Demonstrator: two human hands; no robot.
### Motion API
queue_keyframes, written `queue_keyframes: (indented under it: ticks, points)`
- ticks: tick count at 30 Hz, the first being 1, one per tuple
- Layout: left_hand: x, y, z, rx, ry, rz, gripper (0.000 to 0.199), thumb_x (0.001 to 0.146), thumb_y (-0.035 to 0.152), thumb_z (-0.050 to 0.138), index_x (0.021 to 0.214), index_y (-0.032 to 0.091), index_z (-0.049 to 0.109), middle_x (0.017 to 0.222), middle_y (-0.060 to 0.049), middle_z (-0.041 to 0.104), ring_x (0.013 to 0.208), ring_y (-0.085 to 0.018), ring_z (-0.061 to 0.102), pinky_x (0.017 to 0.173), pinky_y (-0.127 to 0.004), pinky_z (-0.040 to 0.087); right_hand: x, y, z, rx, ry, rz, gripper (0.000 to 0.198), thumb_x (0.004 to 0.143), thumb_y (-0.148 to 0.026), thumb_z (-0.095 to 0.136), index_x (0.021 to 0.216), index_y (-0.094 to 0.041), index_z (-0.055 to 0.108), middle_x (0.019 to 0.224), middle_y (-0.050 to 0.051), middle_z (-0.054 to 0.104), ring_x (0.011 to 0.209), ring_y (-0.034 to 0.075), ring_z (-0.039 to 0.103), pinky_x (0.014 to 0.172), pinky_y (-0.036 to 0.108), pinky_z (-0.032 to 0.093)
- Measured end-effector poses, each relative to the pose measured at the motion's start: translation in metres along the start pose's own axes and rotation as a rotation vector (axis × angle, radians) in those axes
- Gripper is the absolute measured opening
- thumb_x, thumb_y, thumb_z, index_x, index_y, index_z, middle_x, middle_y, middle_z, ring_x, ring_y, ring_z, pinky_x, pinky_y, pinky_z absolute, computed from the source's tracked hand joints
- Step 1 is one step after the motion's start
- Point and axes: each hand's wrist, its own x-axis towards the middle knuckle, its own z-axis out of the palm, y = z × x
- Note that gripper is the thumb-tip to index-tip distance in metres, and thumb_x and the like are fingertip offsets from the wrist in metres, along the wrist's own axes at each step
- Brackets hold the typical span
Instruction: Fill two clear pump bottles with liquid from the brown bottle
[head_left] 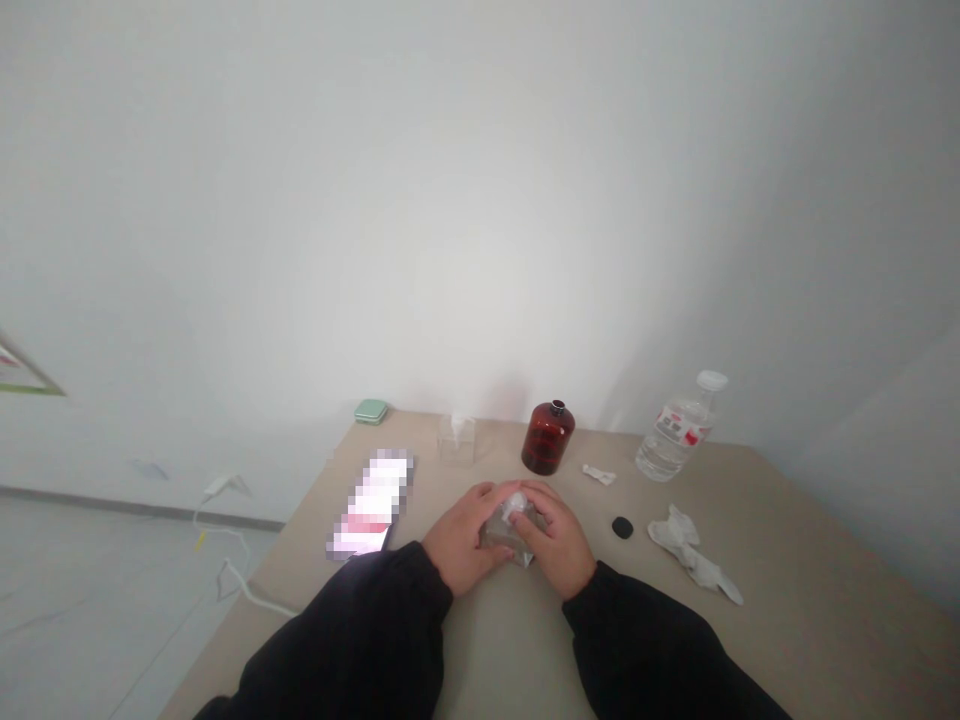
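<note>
At the middle of the table, both of my hands close around a small clear container (495, 530) with a white piece at its top. My left hand (466, 540) wraps its left side, thumb low along the front. From the right, my right hand (561, 542) grips it, with the thumb up against the white piece. Much of the container is hidden by my fingers. Beyond my hands stand a dark red-brown bottle (547, 442) with an uncovered neck and another clear square container (457, 445) with a white top.
A lit phone (373, 505) lies at left, near a small green case (370, 411). To the right are a clear water bottle (675, 435) with a white cap, a black round piece (622, 527), crumpled tissue (686, 545) and a small white scrap (598, 475). A wall (480, 200) rises behind the table.
</note>
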Motion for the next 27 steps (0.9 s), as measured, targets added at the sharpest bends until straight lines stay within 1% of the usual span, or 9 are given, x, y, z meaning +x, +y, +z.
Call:
queue_keyframes:
  ticks: [5,7,10,13,16,21,24,27]
  points:
    - [-0.001,0.000,0.001,0.010,0.002,-0.006,0.082,0.068,0.008,0.071,0.140,0.029,0.037,0.129,-0.008,0.049,0.115,-0.027,0.050,0.105,-0.044,0.038,-0.003,0.005,0.004,0.057,-0.078,-0.017,0.040,0.092,-0.041,0.048,0.125,-0.021,0.057,0.126,0.012,0.056,0.121,0.026,0.050,0.106,0.045,0.037]
    - [-0.001,0.000,0.000,0.006,0.003,-0.005,0.083,0.067,0.008,0.071,0.140,0.029,0.037,0.129,-0.008,0.049,0.116,-0.027,0.050,0.106,-0.043,0.037,-0.005,0.007,0.005,0.082,-0.092,-0.002,0.041,0.093,-0.042,0.044,0.128,-0.022,0.054,0.131,0.012,0.052,0.125,0.026,0.047,0.108,0.045,0.034]
    - [-0.001,0.001,-0.001,0.006,0.002,-0.012,0.084,0.067,0.007,0.072,0.140,0.029,0.037,0.128,-0.008,0.049,0.115,-0.027,0.050,0.105,-0.042,0.037,-0.005,0.007,0.005,0.084,-0.082,-0.004,0.039,0.095,-0.043,0.041,0.123,-0.022,0.057,0.129,0.012,0.053,0.124,0.026,0.047,0.108,0.045,0.035]
    - [-0.001,0.002,-0.001,0.025,-0.008,-0.028,0.083,0.067,0.009,0.072,0.140,0.028,0.038,0.127,-0.009,0.050,0.112,-0.027,0.051,0.103,-0.043,0.039,-0.003,0.004,0.003,0.048,-0.092,-0.054,0.035,0.094,-0.042,0.042,0.115,-0.021,0.061,0.118,0.011,0.059,0.115,0.026,0.053,0.101,0.044,0.041]
    - [0.000,0.003,-0.001,0.048,-0.013,-0.027,0.081,0.067,0.011,0.073,0.139,0.028,0.039,0.125,-0.009,0.051,0.110,-0.027,0.052,0.102,-0.043,0.039,0.000,0.001,0.001,0.007,-0.104,-0.077,0.032,0.093,-0.039,0.045,0.110,-0.021,0.064,0.110,0.010,0.063,0.107,0.025,0.057,0.097,0.042,0.043]
    - [0.002,0.003,0.000,0.051,-0.001,-0.007,0.081,0.068,0.011,0.072,0.139,0.027,0.038,0.124,-0.009,0.053,0.111,-0.026,0.051,0.103,-0.043,0.039,0.001,-0.002,0.003,-0.065,-0.043,-0.039,0.028,0.091,-0.037,0.048,0.102,-0.019,0.067,0.108,0.011,0.066,0.105,0.027,0.058,0.095,0.045,0.043]
    - [0.002,0.002,0.001,0.046,0.002,-0.005,0.079,0.068,0.011,0.071,0.139,0.027,0.038,0.123,-0.008,0.053,0.110,-0.026,0.051,0.103,-0.042,0.039,0.000,-0.004,0.005,-0.095,0.003,-0.027,0.027,0.090,-0.036,0.049,0.102,-0.019,0.067,0.108,0.011,0.066,0.105,0.028,0.058,0.095,0.045,0.044]
    - [0.002,0.001,0.001,0.045,0.004,-0.006,0.079,0.068,0.011,0.071,0.138,0.026,0.039,0.124,-0.009,0.053,0.111,-0.026,0.051,0.103,-0.042,0.038,-0.001,-0.005,0.006,-0.103,0.019,-0.027,0.027,0.090,-0.035,0.049,0.104,-0.020,0.066,0.108,0.011,0.065,0.105,0.027,0.058,0.095,0.045,0.044]
